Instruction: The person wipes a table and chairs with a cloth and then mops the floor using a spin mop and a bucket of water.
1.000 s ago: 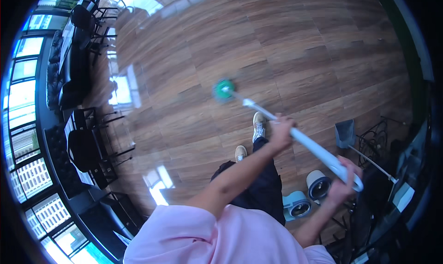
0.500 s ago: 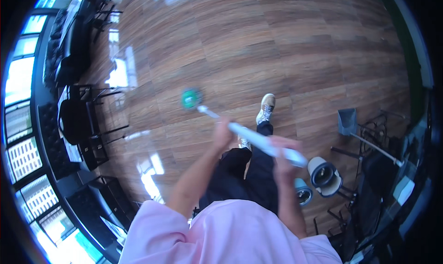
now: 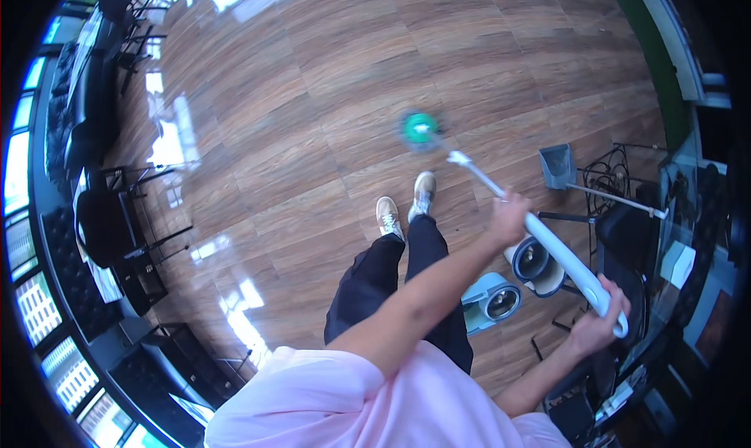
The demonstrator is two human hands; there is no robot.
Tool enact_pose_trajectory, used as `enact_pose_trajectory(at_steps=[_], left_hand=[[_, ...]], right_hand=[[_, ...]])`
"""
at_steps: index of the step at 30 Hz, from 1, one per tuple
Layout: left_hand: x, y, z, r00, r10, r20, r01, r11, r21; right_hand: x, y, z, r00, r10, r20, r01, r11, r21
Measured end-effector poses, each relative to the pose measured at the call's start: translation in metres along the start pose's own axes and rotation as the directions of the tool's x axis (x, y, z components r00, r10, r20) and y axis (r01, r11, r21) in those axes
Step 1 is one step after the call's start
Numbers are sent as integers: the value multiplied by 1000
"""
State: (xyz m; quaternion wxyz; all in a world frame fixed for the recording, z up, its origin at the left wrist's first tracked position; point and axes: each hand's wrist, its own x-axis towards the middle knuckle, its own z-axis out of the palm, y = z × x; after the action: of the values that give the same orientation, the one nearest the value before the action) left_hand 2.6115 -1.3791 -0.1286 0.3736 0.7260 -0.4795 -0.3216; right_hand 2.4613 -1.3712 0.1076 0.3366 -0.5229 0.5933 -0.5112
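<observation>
Both my hands are closed around a long-handled mop (image 3: pixel 562 250) that slants from lower right to upper left. My left hand (image 3: pixel 512 218) grips it where the thin shaft meets the thick white tube. Near the rounded top end, my right hand (image 3: pixel 599 323) wraps the same tube. The round green mop head (image 3: pixel 421 128) rests low over the wood-patterned floor (image 3: pixel 336 96), ahead of my shoes (image 3: pixel 423 191). Its dark fringe is smeared by motion.
To my right stand a blue-grey bucket (image 3: pixel 475 313) with a metal basket and a second, white-rimmed one (image 3: pixel 547 280). Past them lies a grey long-handled dustpan (image 3: pixel 557 168) beside dark chairs. Black chairs (image 3: pixel 109 227) and tables line the left by the windows.
The mop head has swept from left to right across the floor. Both my hands have moved right with the handle, and my feet now stand closer together.
</observation>
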Motion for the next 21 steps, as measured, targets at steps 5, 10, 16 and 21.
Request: enact_pose_trajectory(at_steps=[5, 10, 16, 21], left_hand=[[-25, 26, 7, 996, 74, 39, -74, 997, -6], [-155, -112, -39, 939, -312, -143, 303, 950, -81], [-336, -259, -107, 755, -555, -349, 653, 591, 473], [-232, -106, 63, 920, -304, -248, 359, 907, 220]], right_hand=[[13, 4, -29, 995, -95, 21, 93, 994, 63], [-65, 58, 27, 837, 15, 546, -185, 949, 257], [-234, 139, 39, 458, 95, 884, -437, 890, 131], [-104, 149, -92, 717, 438, 542, -479, 875, -73]])
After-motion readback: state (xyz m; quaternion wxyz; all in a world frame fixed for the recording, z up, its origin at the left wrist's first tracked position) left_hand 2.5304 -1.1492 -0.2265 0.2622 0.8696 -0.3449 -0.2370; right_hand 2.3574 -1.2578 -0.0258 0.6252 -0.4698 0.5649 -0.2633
